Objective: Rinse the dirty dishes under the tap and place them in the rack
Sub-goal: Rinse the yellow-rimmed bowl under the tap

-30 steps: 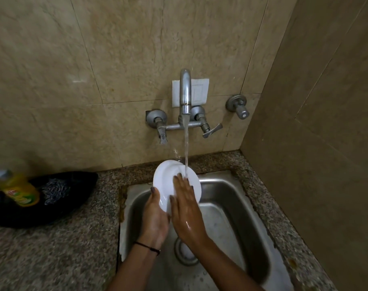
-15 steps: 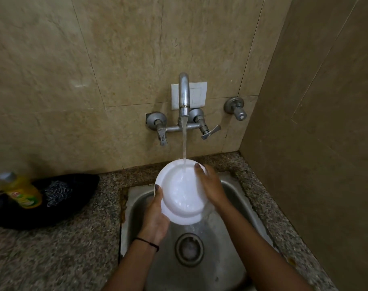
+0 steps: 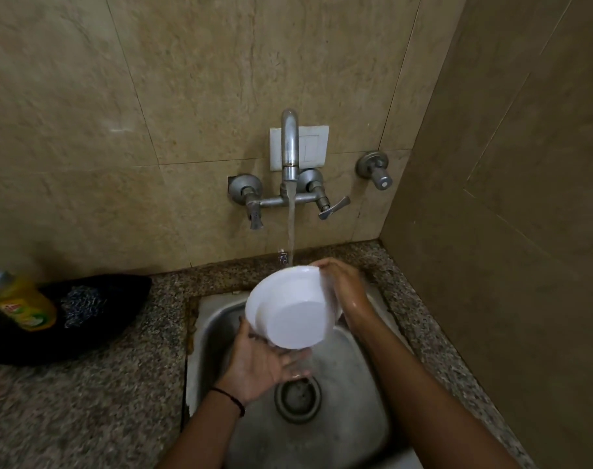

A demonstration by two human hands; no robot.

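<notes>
Smooth white bowl (image 3: 293, 314), flat base upward, left hand (image 3: 258, 364) spread beneath, right hand (image 3: 346, 286) curled round its rim

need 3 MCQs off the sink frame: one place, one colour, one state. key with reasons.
1. Relative to the sink, where is the yellow bottle?
A. to its right
B. inside it
C. to its left

2. What colour is the dish held over the sink?
A. white
B. blue
C. black

3. The tap is:
A. off
B. running
C. wrapped in cloth

Key:
1 C: the bottle sits near the frame's left edge, well left of the basin.
2 A: the dish's underside faces the camera and is plain white.
3 B: a stream of water falls from the spout to the dish's far rim.
</notes>
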